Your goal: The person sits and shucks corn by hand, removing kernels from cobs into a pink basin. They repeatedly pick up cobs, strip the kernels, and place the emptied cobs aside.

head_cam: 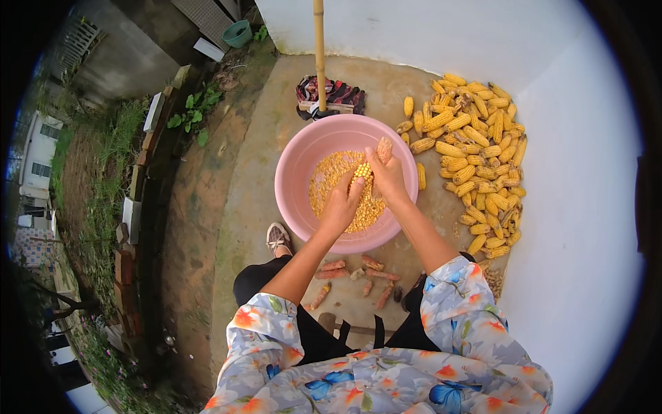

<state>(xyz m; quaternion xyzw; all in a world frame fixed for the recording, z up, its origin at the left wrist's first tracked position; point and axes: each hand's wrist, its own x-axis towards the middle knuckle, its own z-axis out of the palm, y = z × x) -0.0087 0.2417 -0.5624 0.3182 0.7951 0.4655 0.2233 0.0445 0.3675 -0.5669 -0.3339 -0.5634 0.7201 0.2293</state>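
Over a wide pink plastic basin [292,202], my left hand [341,202] is closed around a yellow ear of corn [362,173] that still bears kernels. My right hand [389,176] grips a bare reddish corn cob [384,150], whose upper end sticks out above the fingers. The cob lies against the ear, and both hands meet there. Loose corn kernels [326,178] cover the basin's floor below them. The palms and the parts of the ear and cob inside them are hidden.
A heap of yellow corn ears [478,145] lies to the right against a white wall [574,207]. Stripped cobs [331,273] are scattered between my feet. Beyond the basin, a bamboo pole [319,57] rises beside a dark patterned cloth [344,95]. A brick border [137,181] runs along the left.
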